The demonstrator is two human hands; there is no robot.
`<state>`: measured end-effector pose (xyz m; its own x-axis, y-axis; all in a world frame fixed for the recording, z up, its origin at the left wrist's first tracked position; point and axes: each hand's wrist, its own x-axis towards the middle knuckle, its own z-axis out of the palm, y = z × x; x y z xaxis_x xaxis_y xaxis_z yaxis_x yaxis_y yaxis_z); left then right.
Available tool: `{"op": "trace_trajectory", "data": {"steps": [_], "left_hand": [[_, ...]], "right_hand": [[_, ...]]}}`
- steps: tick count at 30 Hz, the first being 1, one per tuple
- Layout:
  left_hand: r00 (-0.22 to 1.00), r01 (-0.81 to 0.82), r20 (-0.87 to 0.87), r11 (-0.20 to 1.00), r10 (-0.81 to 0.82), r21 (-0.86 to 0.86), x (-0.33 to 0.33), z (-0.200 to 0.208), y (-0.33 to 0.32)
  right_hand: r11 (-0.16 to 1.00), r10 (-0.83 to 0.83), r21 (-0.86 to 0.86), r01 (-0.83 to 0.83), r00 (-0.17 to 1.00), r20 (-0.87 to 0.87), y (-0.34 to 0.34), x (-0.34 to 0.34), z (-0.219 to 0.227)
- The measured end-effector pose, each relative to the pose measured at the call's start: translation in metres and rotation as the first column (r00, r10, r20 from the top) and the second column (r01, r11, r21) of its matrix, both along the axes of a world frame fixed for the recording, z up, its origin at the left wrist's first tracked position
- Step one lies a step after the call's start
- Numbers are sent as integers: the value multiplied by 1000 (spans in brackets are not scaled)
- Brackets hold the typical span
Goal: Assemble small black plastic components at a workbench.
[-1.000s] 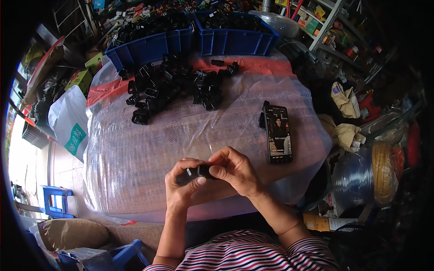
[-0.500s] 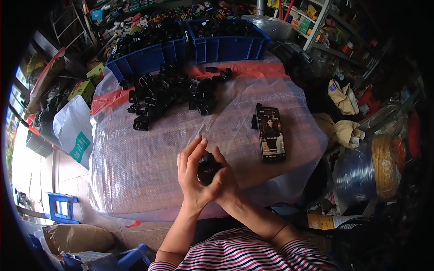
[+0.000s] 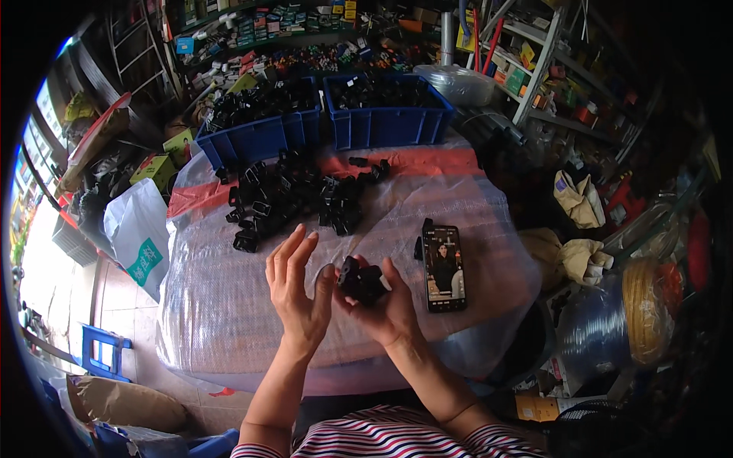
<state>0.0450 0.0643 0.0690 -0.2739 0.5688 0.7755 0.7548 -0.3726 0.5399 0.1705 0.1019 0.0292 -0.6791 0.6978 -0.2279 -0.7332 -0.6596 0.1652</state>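
Note:
A small black plastic part [image 3: 362,282] with a blocky, uneven outline rests in my right hand [image 3: 393,311], whose fingers curl under and around it. My left hand [image 3: 296,288] is just to its left, fingers stretched upward and holding nothing; the thumb points toward the part. Beyond my hands, a loose pile of similar black plastic parts [image 3: 263,200] lies on the plastic-wrapped surface [image 3: 252,305]. Its exact kind cannot be made out.
Two blue bins, a left one [image 3: 263,140] and a right one [image 3: 393,127], hold more black parts at the far edge. Right of my hands a phone [image 3: 444,267] leans on a stand. A white bag [image 3: 137,229] and blue stool [image 3: 105,351] are at left; tubing coils [image 3: 603,309] at right.
My hands were together around the black part; now they are apart, the left drawn away to the left and the part staying in the right. The view has tilted up a little.

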Motion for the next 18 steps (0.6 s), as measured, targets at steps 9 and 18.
{"op": "trace_trajectory", "data": {"steps": [9,18], "left_hand": [[1000,17,26,975,-11,-221,-78,-61,37],[999,2,43,927,15,-375,-87,-51,25]], "right_hand": [[881,-437,285,378,881,181,276,24,87],[727,-680,617,302,443,584,521,13,107]]}}
